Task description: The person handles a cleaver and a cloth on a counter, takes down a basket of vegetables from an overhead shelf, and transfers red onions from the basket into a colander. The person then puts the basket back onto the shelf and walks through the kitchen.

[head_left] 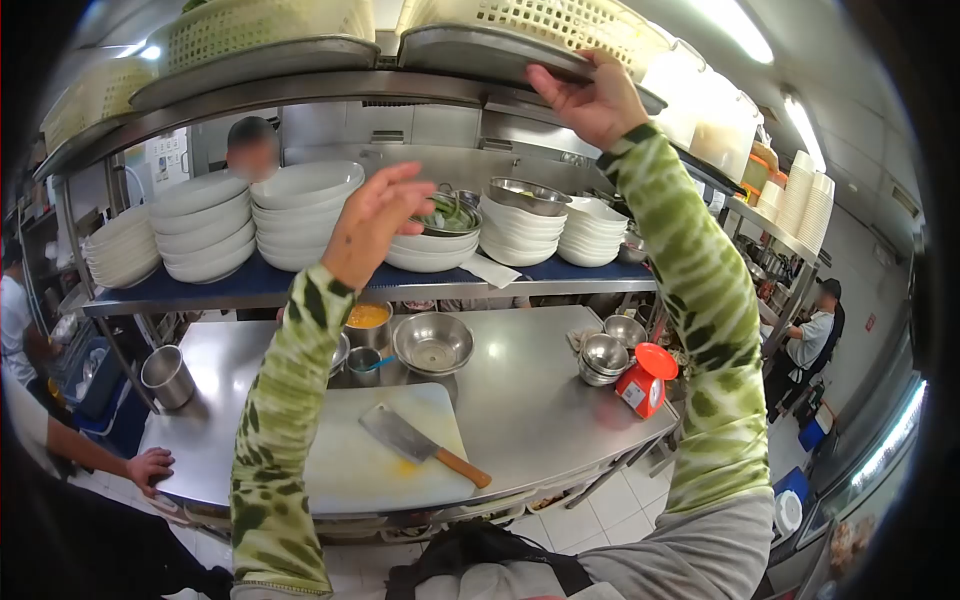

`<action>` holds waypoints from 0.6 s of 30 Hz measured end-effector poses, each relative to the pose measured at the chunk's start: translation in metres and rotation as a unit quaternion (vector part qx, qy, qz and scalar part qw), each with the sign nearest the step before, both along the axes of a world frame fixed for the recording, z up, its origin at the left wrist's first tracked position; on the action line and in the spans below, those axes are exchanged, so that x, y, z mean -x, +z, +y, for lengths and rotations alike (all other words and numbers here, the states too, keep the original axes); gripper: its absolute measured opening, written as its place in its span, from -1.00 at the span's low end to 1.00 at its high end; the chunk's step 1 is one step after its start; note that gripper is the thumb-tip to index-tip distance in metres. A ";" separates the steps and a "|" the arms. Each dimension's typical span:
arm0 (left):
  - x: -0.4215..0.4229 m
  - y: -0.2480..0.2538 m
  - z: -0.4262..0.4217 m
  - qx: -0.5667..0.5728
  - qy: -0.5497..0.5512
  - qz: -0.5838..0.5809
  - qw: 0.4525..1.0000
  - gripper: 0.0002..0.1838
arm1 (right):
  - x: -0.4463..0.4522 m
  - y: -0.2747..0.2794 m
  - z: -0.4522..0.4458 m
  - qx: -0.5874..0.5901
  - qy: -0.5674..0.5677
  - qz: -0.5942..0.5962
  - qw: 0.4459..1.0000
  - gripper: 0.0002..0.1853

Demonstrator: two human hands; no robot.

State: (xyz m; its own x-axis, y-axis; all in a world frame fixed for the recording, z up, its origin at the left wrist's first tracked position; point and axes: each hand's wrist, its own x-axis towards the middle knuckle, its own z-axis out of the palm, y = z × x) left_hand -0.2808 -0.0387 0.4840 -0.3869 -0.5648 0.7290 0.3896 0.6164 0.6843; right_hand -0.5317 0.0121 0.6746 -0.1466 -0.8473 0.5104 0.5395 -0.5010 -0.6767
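My right hand [595, 100] is raised to the upper shelf, its fingers and thumb at the rim of a round metal tray [470, 48]. A cream perforated plastic basket [540, 22] sits on that tray. My left hand [378, 225] is lifted in the air with its fingers apart, holding nothing. It appears in front of the middle shelf, between a stack of large white bowls [300, 215] and a bowl of green leaves [447, 215]. Below, a cleaver [405, 432] with a wooden handle lies on a white cutting board [340, 440].
On the steel table [530, 400] stand a metal bowl [433, 342], a pot of orange liquid [368, 316], a steel container [168, 377] and a red scale [645, 385]. Another person's hand [150, 468] rests at the left edge. More people stand behind the shelf and at right.
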 end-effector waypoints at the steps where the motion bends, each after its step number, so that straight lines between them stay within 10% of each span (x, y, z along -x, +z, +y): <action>1: 0.010 0.011 -0.002 -0.026 -0.036 0.020 0.999 -0.38 | -0.002 -0.002 0.018 -0.007 -0.005 0.011 1.000 -0.62; 6: 0.048 0.092 -0.020 -0.169 -0.270 0.098 0.943 -0.17 | 0.012 -0.004 0.067 0.054 0.046 0.043 0.997 -0.44; 9: 0.070 0.129 0.002 -0.226 -0.239 0.180 0.927 -0.38 | 0.025 0.021 0.154 -0.013 0.093 0.214 0.972 -0.40; 10: 0.075 0.137 0.011 -0.013 -0.137 0.170 0.976 -0.38 | 0.024 -0.001 0.156 0.048 0.084 0.164 0.982 -0.47; 12: 0.082 0.143 0.033 0.397 0.083 0.122 0.906 -0.25 | 0.010 -0.034 0.188 0.102 0.003 0.083 0.991 -0.54; 15: 0.092 0.137 0.093 0.296 0.056 0.133 0.944 -0.33 | 0.055 -0.040 0.234 0.064 0.236 0.074 0.967 -0.55; 18: 0.099 0.111 0.142 0.352 0.196 0.114 0.908 -0.43 | 0.069 -0.064 0.284 0.104 0.088 0.071 0.988 -0.56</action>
State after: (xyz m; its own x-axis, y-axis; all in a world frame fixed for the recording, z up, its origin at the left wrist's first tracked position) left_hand -0.3798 0.1029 0.5948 -0.0507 0.0095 0.9987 0.1270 0.9919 -0.0030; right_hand -0.6008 0.2963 0.6110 0.0785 -0.7275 0.6816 0.5381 -0.5446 -0.6433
